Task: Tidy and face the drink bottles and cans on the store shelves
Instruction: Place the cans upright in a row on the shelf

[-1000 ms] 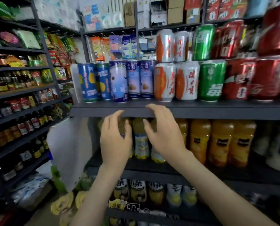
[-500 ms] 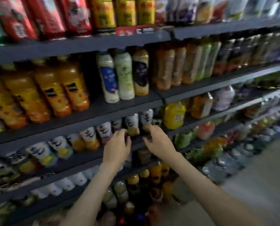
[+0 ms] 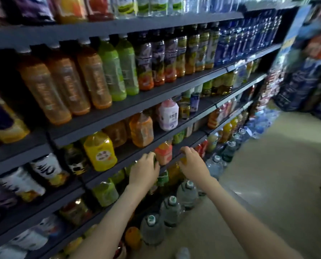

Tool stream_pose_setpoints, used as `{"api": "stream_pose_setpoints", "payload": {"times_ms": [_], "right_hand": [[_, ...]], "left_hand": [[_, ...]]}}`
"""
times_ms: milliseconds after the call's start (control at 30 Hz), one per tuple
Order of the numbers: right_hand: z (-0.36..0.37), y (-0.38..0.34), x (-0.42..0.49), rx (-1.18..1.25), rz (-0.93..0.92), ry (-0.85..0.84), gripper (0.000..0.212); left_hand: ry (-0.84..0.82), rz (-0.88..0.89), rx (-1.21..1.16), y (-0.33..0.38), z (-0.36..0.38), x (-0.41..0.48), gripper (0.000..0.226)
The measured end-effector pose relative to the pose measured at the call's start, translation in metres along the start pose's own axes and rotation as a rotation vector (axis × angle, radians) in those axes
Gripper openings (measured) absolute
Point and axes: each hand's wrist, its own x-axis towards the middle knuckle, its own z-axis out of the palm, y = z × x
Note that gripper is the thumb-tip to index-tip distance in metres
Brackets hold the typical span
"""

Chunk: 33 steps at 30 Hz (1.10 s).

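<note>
the orange bottle point(image 3: 164, 153) stands at the edge of a low shelf point(image 3: 107, 174), between both hands. left hand point(image 3: 143, 171) curls beside it, grip unclear; right hand point(image 3: 192, 163) is loosely curled, holding nothing.

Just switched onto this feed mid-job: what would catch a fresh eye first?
Both hands sit at centre frame: the left hand and right hand flank a small orange-pink bottle at a lower shelf's edge, though whether either touches it is unclear. Up left, a row of tall orange bottles beside green bottles fills a higher shelf. Big water jugs line the floor below.
</note>
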Motion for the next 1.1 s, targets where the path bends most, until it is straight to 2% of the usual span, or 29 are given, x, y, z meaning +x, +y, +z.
{"api": "stream_pose_setpoints", "payload": {"times_ms": [100, 200, 333, 533, 600, 767, 867, 1000, 1100], "right_hand": [[-0.021, 0.056, 0.051, 0.003, 0.060, 0.014, 0.038], [-0.047, 0.112, 0.109, -0.029, 0.117, -0.027, 0.047], [-0.083, 0.179, 0.183, -0.048, 0.176, -0.075, 0.048], [-0.099, 0.235, 0.293, 0.104, 0.201, -0.103, 0.047], [-0.089, 0.249, 0.333, 0.166, 0.167, -0.143, 0.048], [-0.045, 0.270, 0.423, 0.390, 0.032, -0.173, 0.067], [-0.021, 0.277, 0.454, 0.509, -0.073, -0.200, 0.060], [0.002, 0.288, 0.465, 0.487, -0.179, -0.230, 0.041], [-0.004, 0.295, 0.463, 0.418, -0.304, -0.214, 0.046]], "left_hand": [[-0.003, 0.009, -0.039, 0.036, 0.033, 0.063, 0.035], [0.001, -0.010, -0.059, 0.074, 0.059, 0.133, 0.034], [-0.003, -0.005, -0.039, 0.124, 0.084, 0.215, 0.031], [0.003, -0.061, 0.046, 0.162, 0.119, 0.309, 0.032], [0.042, -0.102, 0.044, 0.165, 0.141, 0.336, 0.027], [0.181, -0.240, 0.055, 0.168, 0.200, 0.387, 0.026], [0.305, -0.308, 0.015, 0.172, 0.228, 0.404, 0.031], [0.422, -0.332, 0.030, 0.182, 0.245, 0.409, 0.030], [0.607, -0.340, -0.085, 0.191, 0.233, 0.403, 0.027]]}}
